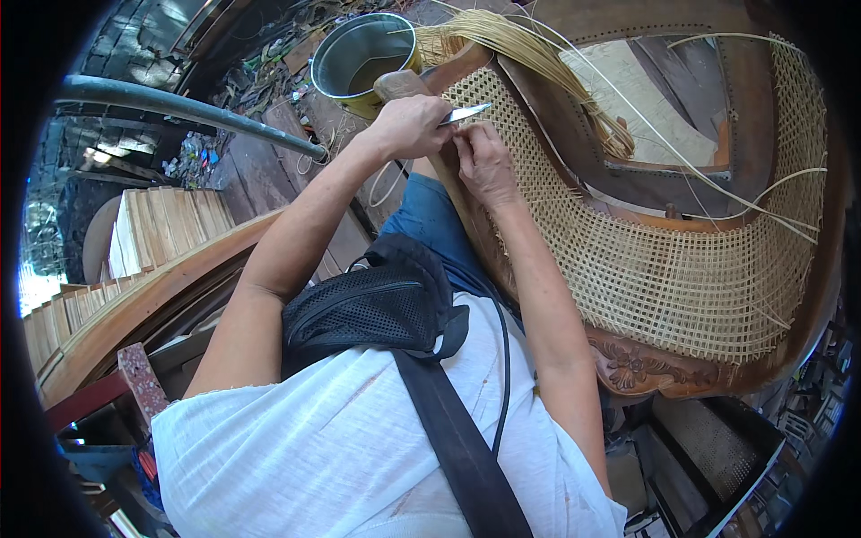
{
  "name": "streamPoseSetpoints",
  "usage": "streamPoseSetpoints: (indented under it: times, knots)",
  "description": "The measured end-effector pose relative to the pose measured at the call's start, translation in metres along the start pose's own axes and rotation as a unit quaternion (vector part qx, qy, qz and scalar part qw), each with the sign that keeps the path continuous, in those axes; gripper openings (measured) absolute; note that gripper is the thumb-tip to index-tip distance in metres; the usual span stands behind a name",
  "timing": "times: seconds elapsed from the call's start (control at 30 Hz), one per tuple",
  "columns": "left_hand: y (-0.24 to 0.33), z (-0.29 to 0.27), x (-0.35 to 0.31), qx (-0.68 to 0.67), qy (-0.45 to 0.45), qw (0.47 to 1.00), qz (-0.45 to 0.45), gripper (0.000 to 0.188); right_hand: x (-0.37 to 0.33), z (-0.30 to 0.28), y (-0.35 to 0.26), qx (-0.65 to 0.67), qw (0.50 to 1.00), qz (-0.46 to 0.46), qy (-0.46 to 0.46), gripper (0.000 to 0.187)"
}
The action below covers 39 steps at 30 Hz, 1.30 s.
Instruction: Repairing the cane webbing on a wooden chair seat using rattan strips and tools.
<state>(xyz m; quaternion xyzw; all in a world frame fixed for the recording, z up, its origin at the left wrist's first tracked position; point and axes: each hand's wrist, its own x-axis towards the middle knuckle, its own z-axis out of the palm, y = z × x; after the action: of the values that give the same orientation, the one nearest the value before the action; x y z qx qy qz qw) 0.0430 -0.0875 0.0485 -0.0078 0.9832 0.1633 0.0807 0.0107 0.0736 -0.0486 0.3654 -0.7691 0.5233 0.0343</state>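
Observation:
My left hand (414, 125) is closed around a small knife (468, 112), whose blade points to the right. Close beside it, my right hand (489, 166) has its fingers pinched together, just below the blade; whatever lies between those fingertips is too small to make out. Both hands are over the left edge of a curved wooden chair frame (655, 190). Woven cane webbing (646, 278) stretches across the frame, its pale strands crossing in an open mesh. Several long loose cane strands (668, 148) trail over the frame at the right.
A metal bucket (343, 56) with liquid in it stands beyond my left hand. A bundle of cane strands (525, 40) drapes over the frame. A metal pipe (193, 112) crosses the upper left, above stacked wood pieces (175, 224). A black mesh bag (363, 309) rests against my body.

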Motion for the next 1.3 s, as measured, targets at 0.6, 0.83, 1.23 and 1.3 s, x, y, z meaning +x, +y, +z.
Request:
streamPoseSetpoints:
  times: [0.6, 0.83, 1.23, 1.3]
  knots:
    - [-0.026, -0.005, -0.012, -0.201, 0.057, 0.978, -0.027, 0.013, 0.016, -0.014, -0.017, -0.122, 0.987, 0.014, -0.103, 0.009]
    - [-0.027, -0.003, -0.012, -0.206, 0.071, 0.976, -0.025, 0.013, 0.017, -0.016, -0.021, -0.153, 0.980, 0.045, -0.122, 0.013]
    - [-0.024, -0.003, -0.007, -0.200, 0.070, 0.977, -0.028, 0.018, 0.039, -0.019, -0.029, -0.197, 0.955, 0.041, -0.218, 0.013]
    - [-0.023, -0.005, -0.006, -0.203, 0.062, 0.977, -0.030, 0.018, 0.039, -0.018, -0.029, -0.206, 0.954, 0.035, -0.214, 0.012]
